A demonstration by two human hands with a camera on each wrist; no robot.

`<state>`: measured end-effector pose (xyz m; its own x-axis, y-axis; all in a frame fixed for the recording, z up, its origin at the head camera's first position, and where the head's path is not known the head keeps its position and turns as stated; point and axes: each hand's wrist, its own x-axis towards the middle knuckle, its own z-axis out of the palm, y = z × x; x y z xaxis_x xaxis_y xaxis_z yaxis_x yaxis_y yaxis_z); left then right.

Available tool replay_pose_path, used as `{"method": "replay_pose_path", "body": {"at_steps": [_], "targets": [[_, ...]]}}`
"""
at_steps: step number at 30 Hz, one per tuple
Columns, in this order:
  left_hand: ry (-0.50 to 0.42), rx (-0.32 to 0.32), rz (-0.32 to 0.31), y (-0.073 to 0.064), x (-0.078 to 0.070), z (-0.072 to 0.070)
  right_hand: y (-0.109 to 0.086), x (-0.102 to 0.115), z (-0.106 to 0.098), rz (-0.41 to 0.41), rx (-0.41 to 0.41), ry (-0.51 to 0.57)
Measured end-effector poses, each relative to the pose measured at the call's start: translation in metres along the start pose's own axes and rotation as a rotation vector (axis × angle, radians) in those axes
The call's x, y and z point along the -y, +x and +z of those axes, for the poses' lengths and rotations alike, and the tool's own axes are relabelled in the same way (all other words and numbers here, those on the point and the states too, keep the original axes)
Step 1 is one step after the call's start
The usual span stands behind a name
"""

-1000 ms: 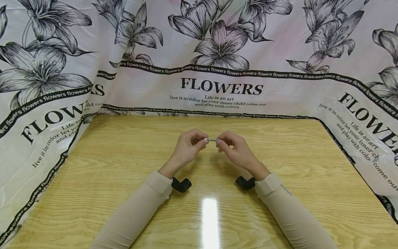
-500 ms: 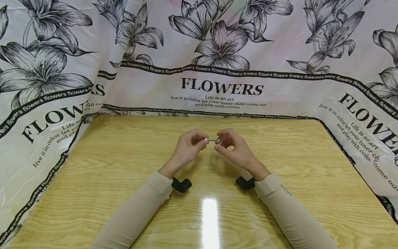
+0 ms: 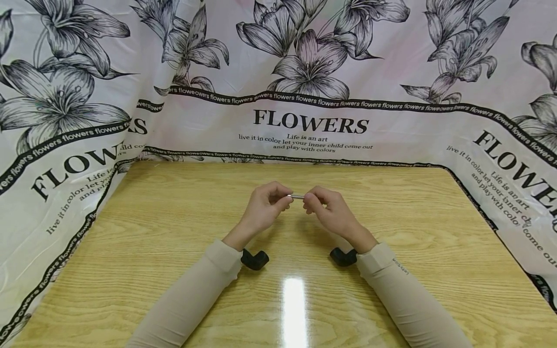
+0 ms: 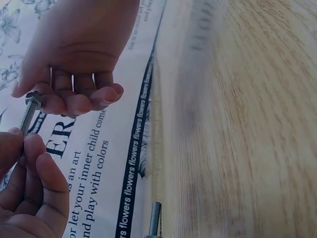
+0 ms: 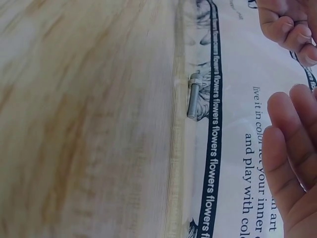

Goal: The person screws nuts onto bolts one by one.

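Note:
My left hand (image 3: 261, 208) pinches one end of a threaded metal bolt (image 4: 26, 116) between thumb and fingertips. The bolt is raised over the table between both hands. At its other end sits a hex nut (image 4: 33, 100), with my right hand (image 3: 332, 210) pinching there in the head view. The left wrist view has my right hand above and my left hand at lower left, curled fingers partly hiding the bolt. Both hands also enter the right wrist view at its right edge, where the held bolt is out of sight.
Another bolt (image 5: 193, 99) with a hex piece near one end appears by the far table edge in the right wrist view. Black wrist mounts (image 3: 255, 259) sit at both cuffs. A white flower-printed cloth (image 3: 311, 128) encloses the wooden table (image 3: 174, 217) at the back and sides.
Half a second ago my right thumb and fingers had spread off the nut, baring the bolt's end. They are now closed around that end again. My left hand has barely moved.

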<state>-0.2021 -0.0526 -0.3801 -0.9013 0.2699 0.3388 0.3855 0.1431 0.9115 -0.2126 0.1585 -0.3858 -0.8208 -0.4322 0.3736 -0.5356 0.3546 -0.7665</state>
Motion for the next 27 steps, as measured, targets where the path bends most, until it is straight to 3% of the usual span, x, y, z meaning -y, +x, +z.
{"method": "replay_pose_path", "body": {"at_steps": [10, 18, 27], "targets": [[0.003, -0.014, -0.002, 0.001, 0.000, -0.002, 0.000, 0.002, 0.000, -0.009, -0.003, -0.007], [0.007, -0.006, -0.004, 0.000, 0.000, -0.002, -0.002, 0.029, -0.001, -0.091, -0.003, 0.004], [0.014, -0.001, 0.012, 0.000, 0.002, -0.001, 0.000, 0.000, 0.003, -0.020, -0.029, -0.004]]}}
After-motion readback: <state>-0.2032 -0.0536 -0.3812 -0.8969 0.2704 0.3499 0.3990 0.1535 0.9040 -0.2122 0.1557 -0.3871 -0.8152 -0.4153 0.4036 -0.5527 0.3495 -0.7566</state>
